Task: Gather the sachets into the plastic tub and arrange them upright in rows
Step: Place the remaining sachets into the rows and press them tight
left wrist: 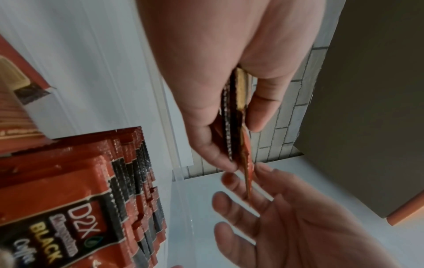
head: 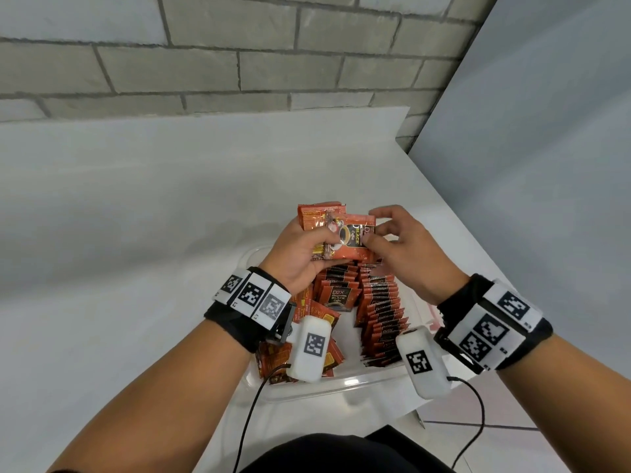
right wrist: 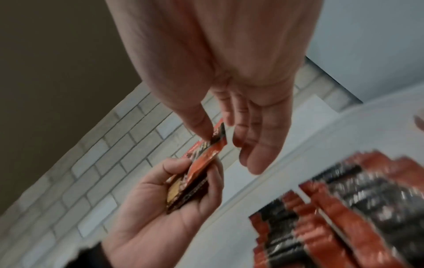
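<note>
My left hand (head: 317,240) grips a small bundle of red and black coffee sachets (head: 351,237) above the far end of the clear plastic tub (head: 341,387). My right hand (head: 379,230) pinches the right edge of the front sachet between thumb and index finger. The left wrist view has the bundle (left wrist: 238,116) edge-on in my left hand (left wrist: 229,145), its tip against my right hand's fingers (left wrist: 241,204). In the right wrist view my thumb touches the sachet's corner (right wrist: 218,137). Upright sachets stand in rows (head: 382,315) inside the tub; others lie loose at its left (head: 317,315).
The tub sits near the right front of a white table (head: 136,216). A brick wall (head: 239,56) runs behind and a grey panel (head: 546,165) stands at the right. The table's right edge drops to tiled floor (head: 495,421). Cables hang from both wrist cameras.
</note>
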A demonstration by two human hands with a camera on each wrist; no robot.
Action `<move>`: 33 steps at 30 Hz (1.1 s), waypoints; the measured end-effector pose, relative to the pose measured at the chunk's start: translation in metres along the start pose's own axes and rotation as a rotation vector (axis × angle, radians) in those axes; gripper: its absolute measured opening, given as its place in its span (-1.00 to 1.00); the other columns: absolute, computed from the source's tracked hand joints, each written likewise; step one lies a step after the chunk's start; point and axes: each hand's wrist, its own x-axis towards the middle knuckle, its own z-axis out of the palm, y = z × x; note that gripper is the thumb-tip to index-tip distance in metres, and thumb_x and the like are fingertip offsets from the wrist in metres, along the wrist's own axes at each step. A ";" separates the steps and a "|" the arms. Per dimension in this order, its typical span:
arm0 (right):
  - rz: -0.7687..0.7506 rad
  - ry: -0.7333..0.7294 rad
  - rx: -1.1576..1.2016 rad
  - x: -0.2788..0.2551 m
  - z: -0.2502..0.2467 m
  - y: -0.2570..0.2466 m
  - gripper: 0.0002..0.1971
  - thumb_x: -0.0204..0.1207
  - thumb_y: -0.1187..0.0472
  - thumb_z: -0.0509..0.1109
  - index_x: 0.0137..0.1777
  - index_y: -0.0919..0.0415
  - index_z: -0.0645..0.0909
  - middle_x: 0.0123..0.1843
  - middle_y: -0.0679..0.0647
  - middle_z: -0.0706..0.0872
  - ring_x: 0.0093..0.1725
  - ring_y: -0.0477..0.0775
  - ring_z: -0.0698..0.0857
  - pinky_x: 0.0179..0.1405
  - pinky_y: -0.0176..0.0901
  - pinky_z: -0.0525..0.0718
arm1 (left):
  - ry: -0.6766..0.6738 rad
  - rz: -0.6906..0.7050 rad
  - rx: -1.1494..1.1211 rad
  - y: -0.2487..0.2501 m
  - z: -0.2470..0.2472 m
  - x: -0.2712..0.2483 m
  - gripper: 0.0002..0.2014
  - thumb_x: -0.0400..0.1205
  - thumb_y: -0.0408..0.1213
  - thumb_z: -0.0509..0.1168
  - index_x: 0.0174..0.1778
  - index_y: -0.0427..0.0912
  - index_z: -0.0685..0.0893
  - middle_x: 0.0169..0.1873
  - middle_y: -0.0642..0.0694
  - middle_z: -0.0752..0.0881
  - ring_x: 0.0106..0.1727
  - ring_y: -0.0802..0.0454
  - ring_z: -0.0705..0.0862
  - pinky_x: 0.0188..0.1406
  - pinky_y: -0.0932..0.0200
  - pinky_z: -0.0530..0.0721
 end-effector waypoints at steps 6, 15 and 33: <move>-0.041 0.051 0.115 -0.005 -0.007 0.005 -0.89 0.60 0.40 0.33 -0.06 0.17 0.59 -0.19 0.11 0.66 -0.34 0.08 0.70 -0.32 -0.01 0.74 | 0.152 0.047 -0.046 0.003 -0.001 0.001 -0.92 0.63 -0.41 0.24 -0.03 -0.18 0.60 -0.17 -0.17 0.69 -0.16 -0.06 0.69 -0.18 0.05 0.66; -0.324 -0.199 -0.732 -0.016 0.000 0.014 -0.87 0.53 0.29 0.42 0.03 0.15 0.73 -0.19 -0.06 0.66 -0.24 -0.15 0.57 -0.24 -0.50 0.44 | 0.266 0.073 0.092 -0.001 -0.005 0.005 -0.84 0.66 -0.29 0.24 0.14 -0.16 0.58 -0.14 -0.14 0.68 -0.24 -0.01 0.68 -0.20 0.07 0.62; -0.226 -0.277 -1.241 -0.010 0.031 -0.001 -0.86 0.49 0.31 0.24 -0.04 0.16 0.60 -0.13 0.09 0.64 -0.24 0.16 0.56 -0.39 -0.18 0.38 | 0.242 0.062 0.122 0.001 -0.003 0.001 -0.88 0.66 -0.32 0.25 0.08 -0.09 0.59 -0.05 -0.20 0.69 -0.24 0.02 0.69 -0.23 0.14 0.65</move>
